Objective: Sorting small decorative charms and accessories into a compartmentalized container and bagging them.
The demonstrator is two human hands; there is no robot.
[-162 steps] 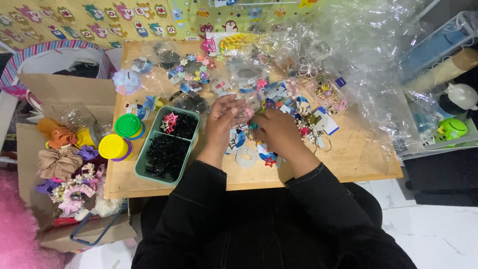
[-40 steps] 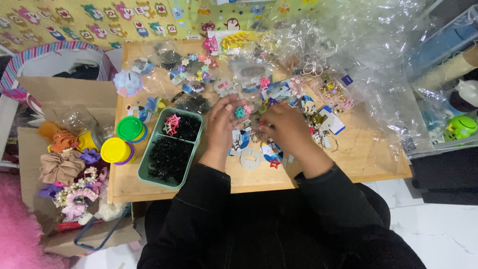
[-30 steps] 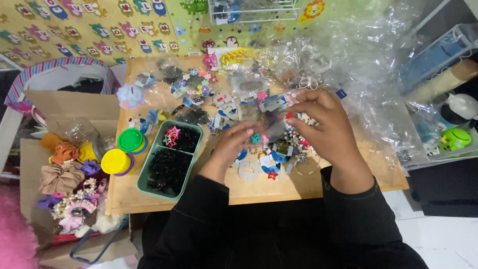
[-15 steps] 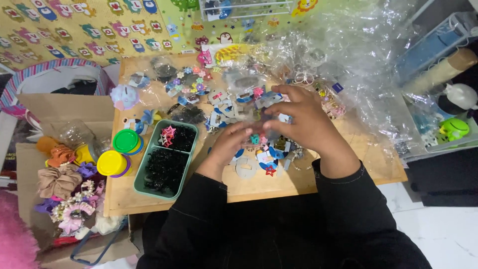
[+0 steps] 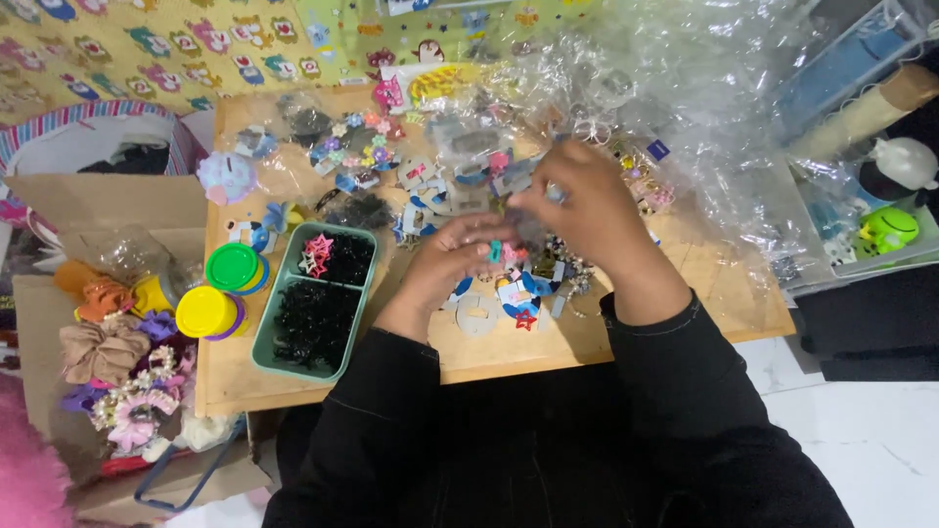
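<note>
Hands: my left hand [image 5: 452, 264] pinches a teal clip [image 5: 495, 252]; right hand [image 5: 585, 210] pinches a clear packet [image 5: 528, 227].
Done: tray [image 5: 266, 344] at 9 o'clock holds sorted clips.
Left: pile [image 5: 445, 181] at 12 o'clock covers the bench [image 5: 704, 303].

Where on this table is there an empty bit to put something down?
Bare wood shows along the near edge of the table, right of the red star clip, and below the green tray. The middle, around both hands, and the back under the clear plastic bags are crowded.
</note>
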